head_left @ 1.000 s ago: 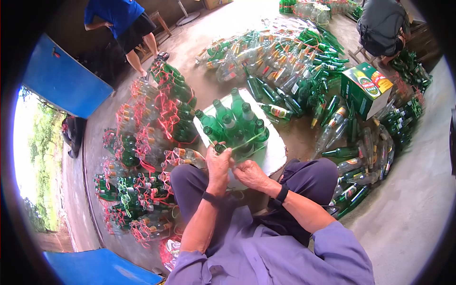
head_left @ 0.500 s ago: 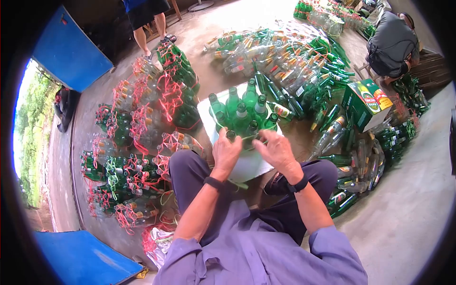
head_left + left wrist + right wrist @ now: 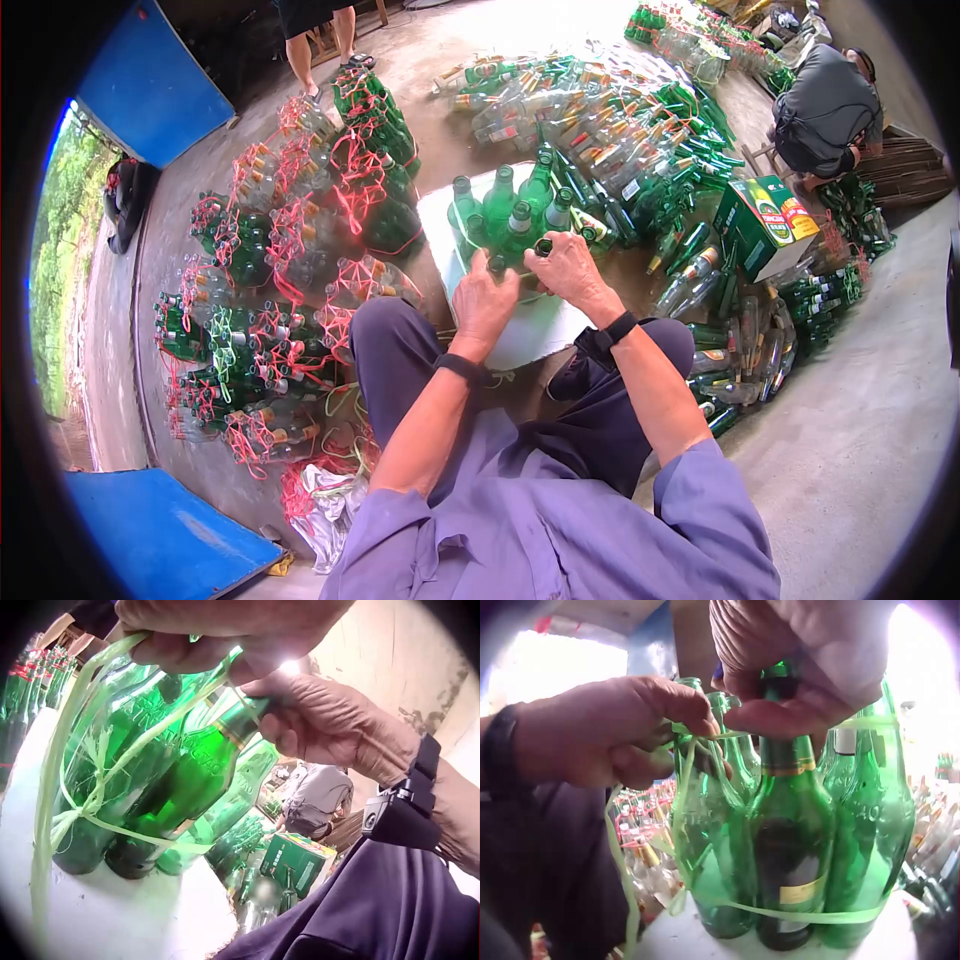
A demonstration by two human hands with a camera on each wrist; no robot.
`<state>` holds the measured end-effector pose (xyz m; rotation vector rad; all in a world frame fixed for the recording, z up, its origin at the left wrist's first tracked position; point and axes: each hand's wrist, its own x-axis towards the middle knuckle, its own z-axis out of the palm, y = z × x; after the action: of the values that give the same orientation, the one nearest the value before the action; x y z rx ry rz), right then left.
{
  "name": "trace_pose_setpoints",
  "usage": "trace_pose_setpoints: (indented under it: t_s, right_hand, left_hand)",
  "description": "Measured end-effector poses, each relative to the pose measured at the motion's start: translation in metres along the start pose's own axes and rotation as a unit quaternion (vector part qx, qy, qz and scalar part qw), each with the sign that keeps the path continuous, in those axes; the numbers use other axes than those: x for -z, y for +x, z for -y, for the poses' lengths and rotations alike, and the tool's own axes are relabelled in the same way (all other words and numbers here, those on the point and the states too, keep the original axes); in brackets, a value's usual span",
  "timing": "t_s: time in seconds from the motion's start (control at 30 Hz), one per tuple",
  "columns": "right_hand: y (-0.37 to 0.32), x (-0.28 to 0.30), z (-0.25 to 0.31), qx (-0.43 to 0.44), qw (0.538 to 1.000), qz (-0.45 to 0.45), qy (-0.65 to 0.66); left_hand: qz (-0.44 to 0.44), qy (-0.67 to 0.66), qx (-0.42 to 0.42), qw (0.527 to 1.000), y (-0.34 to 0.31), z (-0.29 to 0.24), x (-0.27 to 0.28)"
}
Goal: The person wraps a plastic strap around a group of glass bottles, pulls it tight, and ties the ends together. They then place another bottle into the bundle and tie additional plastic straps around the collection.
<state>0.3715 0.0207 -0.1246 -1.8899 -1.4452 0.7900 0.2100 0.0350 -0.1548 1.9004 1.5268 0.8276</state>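
A cluster of green glass bottles (image 3: pixel 510 215) stands upright on a white board (image 3: pixel 530 335) in front of my knees. A green plastic strap (image 3: pixel 780 913) runs round the bottles (image 3: pixel 795 825) low down and again near the necks. My left hand (image 3: pixel 495 272) pinches the strap (image 3: pixel 82 817) at the cluster's near side; the right wrist view shows this hand (image 3: pixel 622 727) holding it by a bottle mouth. My right hand (image 3: pixel 545 255) grips the neck of one bottle (image 3: pixel 187 787) from above, fingers (image 3: pixel 802 675) curled round its top.
Bundles of bottles tied with red string (image 3: pixel 300 230) lie on the concrete floor to my left. A loose pile of bottles (image 3: pixel 600 110) and a green carton (image 3: pixel 765 225) lie beyond and to the right. One person crouches (image 3: pixel 825 105) far right, another stands (image 3: pixel 320 30) at the top.
My right hand left the strap at the near edge, passed open over the bottles and now grips a bottle neck. The left hand stays on the strap. My head has tilted.
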Motion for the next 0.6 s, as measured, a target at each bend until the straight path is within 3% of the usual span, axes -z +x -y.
trace_pose_setpoints:
  t_s: [0.1,0.17,0.2,0.4,0.6]
  right_hand:
    - [-0.001,0.008,0.004,-0.013,0.999,0.034,0.038]
    - [0.002,0.005,-0.011,0.149,0.984,0.055,-0.081]
    - [-0.003,0.01,0.005,0.025,0.998,0.064,-0.008]
    - [-0.015,0.02,0.013,0.016,0.994,0.103,-0.018]
    - [-0.011,0.015,0.001,0.057,0.993,0.082,-0.057]
  left_hand:
    - [0.003,-0.005,0.002,1.0,0.002,0.001,0.0]
    - [0.008,0.001,0.008,1.0,0.002,0.002,0.0]
    - [0.007,0.002,0.01,1.0,0.002,0.003,0.001]
    - [0.02,-0.009,0.008,1.0,0.003,0.003,0.002]
    - [0.025,-0.005,-0.004,1.0,0.004,0.0,0.005]
